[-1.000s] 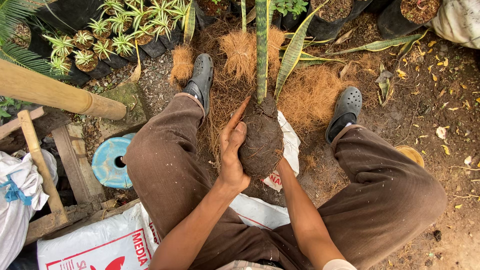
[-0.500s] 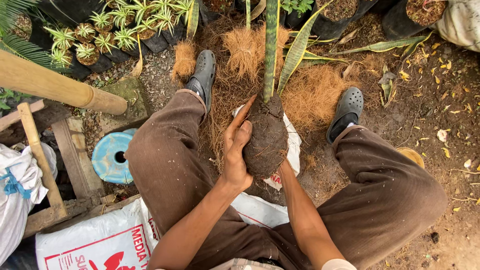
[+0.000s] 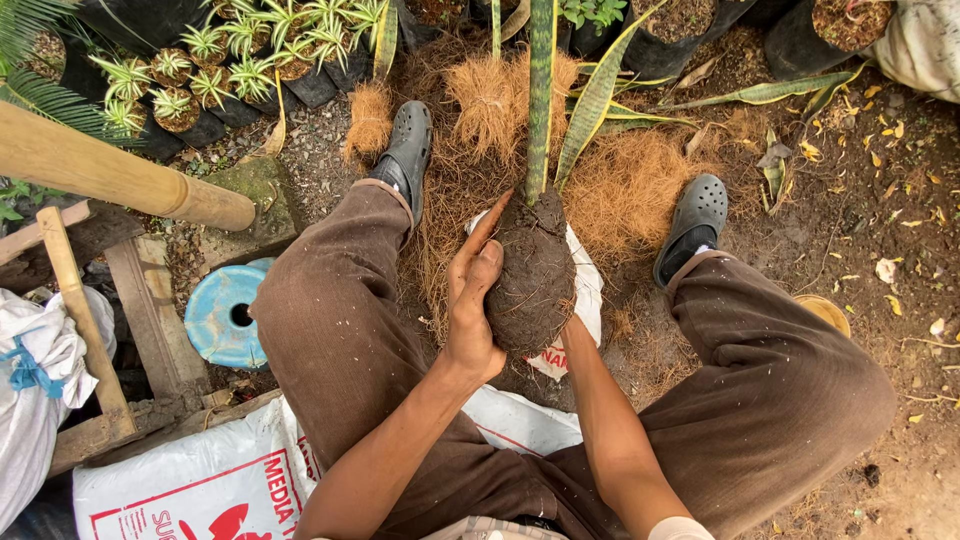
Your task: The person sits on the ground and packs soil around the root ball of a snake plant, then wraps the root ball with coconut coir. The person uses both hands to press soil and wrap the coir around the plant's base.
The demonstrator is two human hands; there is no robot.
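Observation:
A dark soil root ball point(image 3: 535, 275) with tall striped green sword-shaped leaves point(image 3: 541, 95) rising from it is held between my knees. My left hand point(image 3: 472, 305) presses flat against its left side, fingers pointing up and away from me. My right hand is hidden under the root ball; only its forearm point(image 3: 610, 430) shows, reaching beneath the soil. A white plastic bag point(image 3: 583, 300) lies under the root ball. Brown coconut fibre point(image 3: 630, 190) is spread on the ground around it.
Small potted striped plants point(image 3: 250, 60) in black bags stand at the top left. A bamboo pole point(image 3: 110, 175), wooden frame point(image 3: 140, 320), blue round lid point(image 3: 225, 315) and white sacks point(image 3: 190, 485) are on the left. Black grow bags point(image 3: 830, 30) line the top right; bare soil with fallen leaves lies right.
The root ball has shifted slightly towards me and to the right, and my left hand has slid a little lower along its side.

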